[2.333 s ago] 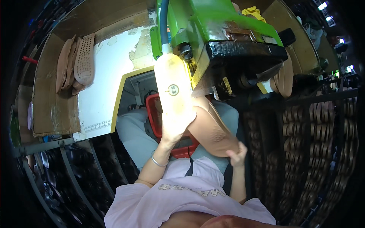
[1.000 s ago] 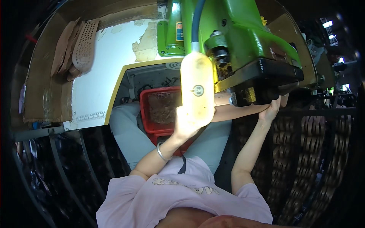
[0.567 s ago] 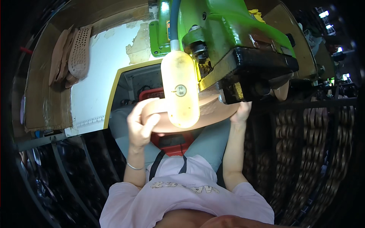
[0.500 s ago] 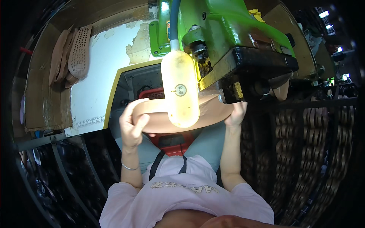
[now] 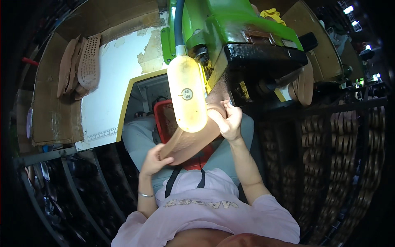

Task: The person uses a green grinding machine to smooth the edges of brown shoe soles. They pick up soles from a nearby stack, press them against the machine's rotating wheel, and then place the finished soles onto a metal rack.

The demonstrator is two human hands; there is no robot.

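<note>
A tan shoe sole hangs tilted over my lap, its lower end toward my left. My left hand is closed on that lower end, with the thumb on top. At the raised end my right hand grips the edge, close under the black head of a green machine. Whether the sole touches the machine I cannot tell. A glowing, rounded lamp on a dark flexible neck hides part of the sole's upper edge.
Several tan soles lean in a cardboard box at the left, by a white tabletop. More soles are right of the machine. A red basket sits below my hands. Racks of soles stand at the right.
The sole has turned from nearly level to slanting. My left hand went down toward me, while my right hand moved left with its end of the sole.
</note>
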